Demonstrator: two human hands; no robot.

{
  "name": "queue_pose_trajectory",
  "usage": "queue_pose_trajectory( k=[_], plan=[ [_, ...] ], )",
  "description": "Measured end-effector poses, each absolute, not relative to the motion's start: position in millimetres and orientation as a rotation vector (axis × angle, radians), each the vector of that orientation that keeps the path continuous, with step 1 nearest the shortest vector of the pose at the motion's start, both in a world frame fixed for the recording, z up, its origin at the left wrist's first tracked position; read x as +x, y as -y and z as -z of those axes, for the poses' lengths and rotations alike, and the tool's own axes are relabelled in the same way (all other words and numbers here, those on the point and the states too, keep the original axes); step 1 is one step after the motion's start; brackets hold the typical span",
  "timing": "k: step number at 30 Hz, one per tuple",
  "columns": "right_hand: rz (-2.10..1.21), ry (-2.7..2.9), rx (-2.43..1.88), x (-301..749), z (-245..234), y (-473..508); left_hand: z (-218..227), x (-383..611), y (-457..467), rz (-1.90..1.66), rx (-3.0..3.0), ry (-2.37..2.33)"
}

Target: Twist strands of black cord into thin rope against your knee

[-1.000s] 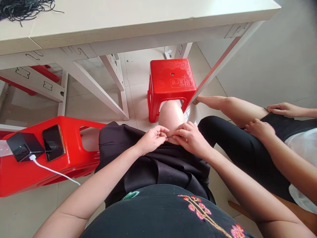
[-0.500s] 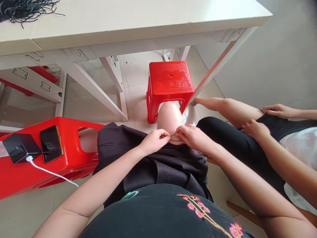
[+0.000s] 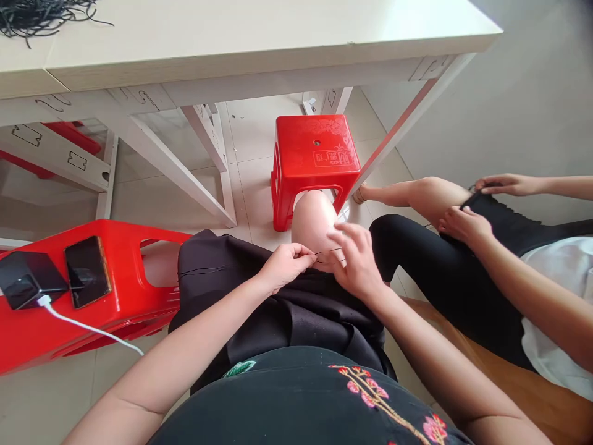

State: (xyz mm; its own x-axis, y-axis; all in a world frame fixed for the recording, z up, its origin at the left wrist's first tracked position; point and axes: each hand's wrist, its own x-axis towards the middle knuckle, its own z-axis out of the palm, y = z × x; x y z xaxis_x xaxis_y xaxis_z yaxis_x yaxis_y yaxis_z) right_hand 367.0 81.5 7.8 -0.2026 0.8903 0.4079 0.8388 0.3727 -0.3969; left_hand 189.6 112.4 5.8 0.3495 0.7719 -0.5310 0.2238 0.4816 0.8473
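Note:
A thin black cord (image 3: 327,252) stretches in a small loop over my bare knee (image 3: 313,216). My left hand (image 3: 288,264) pinches one end of it between thumb and fingertips. Just to the right, my right hand (image 3: 356,258) has its fingers spread apart, and the cord's other ends run up to or behind them. Whether those ends touch the fingers I cannot make out. Dark cloth (image 3: 273,309) covers my lap under both hands.
A pale table (image 3: 259,37) with a heap of black cords (image 3: 41,15) stands ahead. Beneath it is a red stool (image 3: 315,151). Another red stool (image 3: 115,272) at left bears a phone (image 3: 87,272) and a cabled black box (image 3: 30,278). At right, a person's hands (image 3: 467,225) hold black material.
My right hand has loosened its pinch, and its fingers have lifted and spread. My left hand keeps its pinch on the cord. The neighbouring person's hands have shifted, with black material between them.

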Motion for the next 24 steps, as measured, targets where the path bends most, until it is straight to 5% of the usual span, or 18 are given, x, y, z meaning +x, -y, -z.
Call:
queue_pose_trajectory(
  k=[12,16,19,24],
  plan=[
    [-0.191,2.445,-1.448,398,6,-61,-7,187,-100,-0.448,1.238,-1.243],
    [-0.489,2.422,-1.825,463,19,-56,-7,182,-98,-0.370,1.193,-1.244],
    [-0.401,2.283,-2.197,486,18,-59,-7,181,-100,-0.367,1.147,-1.242],
    [-0.244,2.032,-1.830,405,0,-81,-8,185,-102,-0.349,1.145,-1.230]
  ],
)
